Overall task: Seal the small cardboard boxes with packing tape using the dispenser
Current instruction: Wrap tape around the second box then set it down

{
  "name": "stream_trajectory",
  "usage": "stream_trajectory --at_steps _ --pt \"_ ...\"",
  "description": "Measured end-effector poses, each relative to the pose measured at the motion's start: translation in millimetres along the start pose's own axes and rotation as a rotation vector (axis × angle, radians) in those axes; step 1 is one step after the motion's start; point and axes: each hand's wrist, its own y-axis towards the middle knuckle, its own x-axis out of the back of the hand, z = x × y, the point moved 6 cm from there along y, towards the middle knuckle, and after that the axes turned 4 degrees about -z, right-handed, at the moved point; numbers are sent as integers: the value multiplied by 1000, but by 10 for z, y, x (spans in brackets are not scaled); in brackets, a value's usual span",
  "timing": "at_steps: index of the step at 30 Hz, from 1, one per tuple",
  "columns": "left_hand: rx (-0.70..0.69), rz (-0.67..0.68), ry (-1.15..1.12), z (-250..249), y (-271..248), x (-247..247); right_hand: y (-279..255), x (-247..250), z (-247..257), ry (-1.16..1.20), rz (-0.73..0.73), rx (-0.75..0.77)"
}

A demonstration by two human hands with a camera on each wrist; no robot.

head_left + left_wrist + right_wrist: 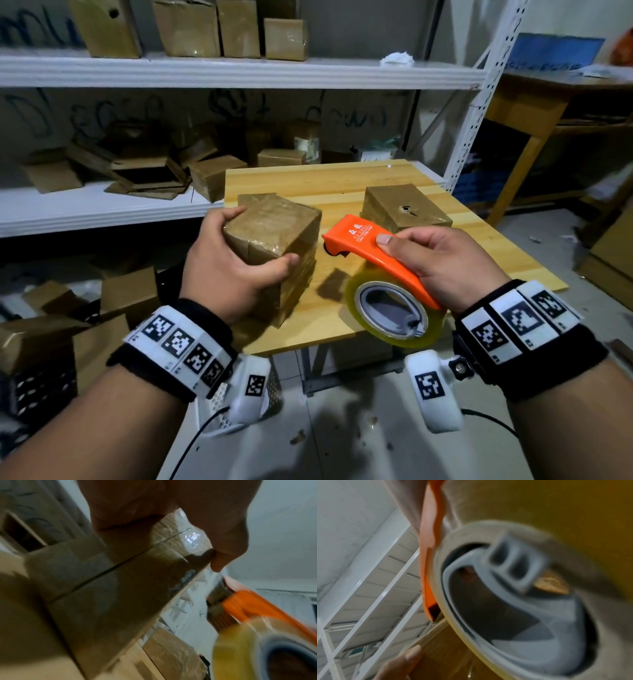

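Observation:
My left hand [233, 263] grips a small tape-covered cardboard box [274, 233], thumb on its near face and fingers over the far left edge, tilted above the wooden table [486, 240]. The left wrist view shows that box [120, 588] from below, its flap seam running across. My right hand [442, 260] holds the orange tape dispenser [373, 250] by its handle, thumb on top, just right of the box. The yellowish tape roll [394, 311] hangs at the near end; it fills the right wrist view, where the roll [522, 601] is blurred.
A second small taped box [404, 205] stands at the table's far right. White metal shelving [239, 72] behind and to the left carries more cardboard boxes and flattened cartons. Boxes and a perforated crate [37, 390] sit on the floor at left.

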Motion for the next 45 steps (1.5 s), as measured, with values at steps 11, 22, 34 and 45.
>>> stream_trajectory --at_steps 11,22,34,45 --pt "75 -94 -188 99 -16 15 -20 -53 -42 73 43 -13" --pt "482 -88 -781 241 18 -76 -23 -9 -147 57 49 -11" --pt "725 -47 -1127 152 -50 -77 -29 11 -198 20 -3 -37" --pt "866 58 -1165 173 -207 -264 -80 -54 -104 54 9 -16"
